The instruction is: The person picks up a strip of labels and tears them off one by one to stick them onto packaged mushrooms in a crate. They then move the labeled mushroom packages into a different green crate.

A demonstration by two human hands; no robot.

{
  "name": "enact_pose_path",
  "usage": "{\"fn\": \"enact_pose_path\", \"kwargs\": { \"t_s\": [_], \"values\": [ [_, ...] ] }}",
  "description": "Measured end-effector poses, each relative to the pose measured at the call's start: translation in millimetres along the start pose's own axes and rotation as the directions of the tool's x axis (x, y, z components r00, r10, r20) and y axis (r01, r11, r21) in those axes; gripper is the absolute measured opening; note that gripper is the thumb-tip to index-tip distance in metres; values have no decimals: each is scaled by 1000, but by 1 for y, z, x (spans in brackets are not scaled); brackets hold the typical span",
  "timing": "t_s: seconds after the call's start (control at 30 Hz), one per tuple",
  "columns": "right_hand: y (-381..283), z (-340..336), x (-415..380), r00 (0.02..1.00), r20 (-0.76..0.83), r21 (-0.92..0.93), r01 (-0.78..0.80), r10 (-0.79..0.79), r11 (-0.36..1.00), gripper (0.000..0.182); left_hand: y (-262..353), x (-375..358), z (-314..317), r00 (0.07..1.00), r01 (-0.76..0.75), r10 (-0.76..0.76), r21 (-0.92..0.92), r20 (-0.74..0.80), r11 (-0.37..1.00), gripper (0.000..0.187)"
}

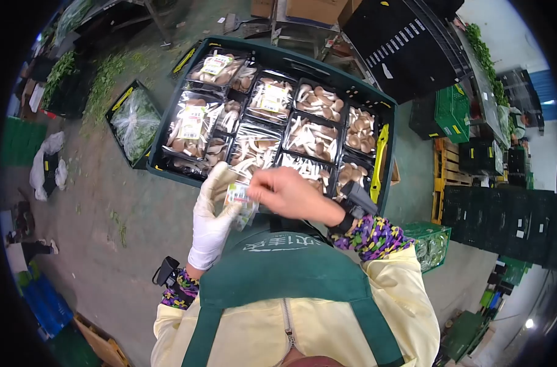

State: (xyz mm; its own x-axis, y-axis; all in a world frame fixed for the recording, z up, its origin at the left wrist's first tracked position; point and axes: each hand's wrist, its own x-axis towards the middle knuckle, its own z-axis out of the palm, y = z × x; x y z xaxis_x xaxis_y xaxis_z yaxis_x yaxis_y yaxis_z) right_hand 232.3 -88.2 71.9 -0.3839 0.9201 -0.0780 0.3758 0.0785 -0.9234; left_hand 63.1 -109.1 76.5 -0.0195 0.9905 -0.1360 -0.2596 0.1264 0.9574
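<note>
My left hand (pixel 212 211), in a white glove, is closed on a strip of printed labels (pixel 237 199) that looks glossy and partly see-through. My bare right hand (pixel 294 194) is closed, its fingertips pinched at the right edge of the labels; what exactly is between them is partly hidden. Both hands are over the near side of a dark green crate (pixel 291 58). Wrapped black trays of brown-capped mushrooms (pixel 313 136) fill it. Three packs at the left and top bear labels, such as the mushroom pack (pixel 193 125) nearest the left wall; other packs show plain film.
A yellow handle (pixel 379 162) lines the crate's right wall. To the left, a smaller crate (pixel 134 125) holds bagged greens. Green crates (pixel 441 115) and a wooden pallet (pixel 444 165) stand at the right, with stacked black crates (pixel 502 214) beyond. Leaf scraps lie on the floor.
</note>
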Motion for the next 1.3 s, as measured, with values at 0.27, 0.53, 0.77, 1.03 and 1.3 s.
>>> {"fn": "enact_pose_path", "kwargs": {
  "t_s": [0.27,0.53,0.77,1.03,1.3],
  "values": [
    [14,-23,1,960,-253,-163,80,-120,983,15,-47,-13,-33,936,223,-249,125,250,967,21],
    [84,-16,61,987,-163,-496,-79,-4,865,41,-50,-25,-77,905,396,-417,199,78,896,18],
    [36,-8,41,984,-178,-371,-64,-4,926,48,-40,-25,-70,930,349,-364,199,46,916,18],
    [-2,1,-18,987,-92,-66,124,-130,990,14,-11,-10,-6,984,70,-82,78,157,995,24],
    [12,-43,-31,914,-327,-248,164,-242,955,10,-44,-11,14,920,228,-257,130,296,965,29]
  ]
}}
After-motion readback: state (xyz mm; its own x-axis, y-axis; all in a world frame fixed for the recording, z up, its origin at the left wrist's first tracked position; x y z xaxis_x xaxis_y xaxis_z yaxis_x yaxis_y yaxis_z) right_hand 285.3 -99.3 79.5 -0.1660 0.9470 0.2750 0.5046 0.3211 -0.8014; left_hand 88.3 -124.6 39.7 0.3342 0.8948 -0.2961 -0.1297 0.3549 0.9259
